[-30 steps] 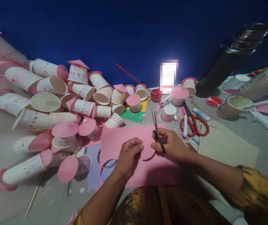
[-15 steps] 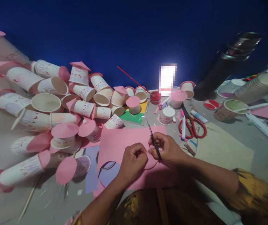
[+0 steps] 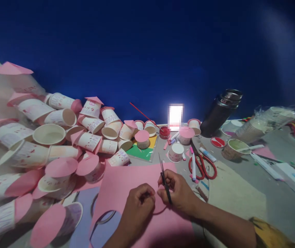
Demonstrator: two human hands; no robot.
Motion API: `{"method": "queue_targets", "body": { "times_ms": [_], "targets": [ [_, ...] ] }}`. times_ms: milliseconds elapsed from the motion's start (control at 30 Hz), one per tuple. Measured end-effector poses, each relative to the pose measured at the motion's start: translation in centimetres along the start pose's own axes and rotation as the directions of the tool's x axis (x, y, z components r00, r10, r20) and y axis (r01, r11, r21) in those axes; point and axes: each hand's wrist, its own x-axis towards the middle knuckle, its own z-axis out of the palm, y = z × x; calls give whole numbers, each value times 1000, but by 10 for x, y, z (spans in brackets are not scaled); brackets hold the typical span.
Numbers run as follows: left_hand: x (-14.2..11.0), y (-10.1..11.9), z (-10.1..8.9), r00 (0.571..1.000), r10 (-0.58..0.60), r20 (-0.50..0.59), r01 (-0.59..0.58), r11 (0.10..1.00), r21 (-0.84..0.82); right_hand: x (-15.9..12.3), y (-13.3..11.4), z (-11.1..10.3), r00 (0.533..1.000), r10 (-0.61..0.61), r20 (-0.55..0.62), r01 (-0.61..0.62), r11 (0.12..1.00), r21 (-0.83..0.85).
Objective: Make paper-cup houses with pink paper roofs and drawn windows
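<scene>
My right hand [image 3: 179, 191] is closed around slim black-handled scissors [image 3: 166, 186], whose narrow blades point up and away from me. Between both hands is a pink paper disc [image 3: 160, 206], its lower rounded edge showing below my fingers. The fingertips of my left hand [image 3: 140, 199] are pinched at the disc's left side; their exact grip is partly hidden. Under the hands lies a large pink sheet [image 3: 126, 179] with a round hole cut at its lower left. Through that hole shows lilac paper [image 3: 106, 229] and part of a ring-shaped roll [image 3: 108, 217].
Many decorated paper cups with pink cone tops, such as one cup [image 3: 90, 107], crowd the left. Toward the right are red-handled scissors [image 3: 210, 168], a white cup [image 3: 175, 152], markers, a dark flask [image 3: 218, 113], a brown cup [image 3: 231, 151] and bagged stacked cups [image 3: 263, 124].
The camera view has tilted up, so the table sits lower. My left fingers have shifted slightly around the disc's edge. The right hand still holds the black-handled scissors.
</scene>
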Motion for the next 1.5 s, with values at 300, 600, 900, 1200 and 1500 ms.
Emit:
{"method": "queue_targets", "body": {
  "times_ms": [300, 600, 900, 1200, 1500],
  "targets": [
    [5, -9, -3, 1000, -6, 1, 6, 999, 37, 1, 1, 2, 1000, 8, -26, -7, 999, 39],
    [1, -18, 2, 944, 328, -46, -330, 944, -31, 14, 15, -5, 992, 80, -102, -41, 940, 338],
    [5, -11, -10, 897, 429, 107, -442, 869, 224, 15, 10, -6, 980, 162, -119, -95, 894, 438],
    [2, -5, -10, 933, 358, -43, -336, 906, 257, 13, 16, -9, 989, 135, -66, -93, 895, 436],
    [3, 7, -10, 967, 140, -211, -124, 989, 86, 9, 8, -11, 987, 160, -4, -149, 924, 353]
  ]
}}
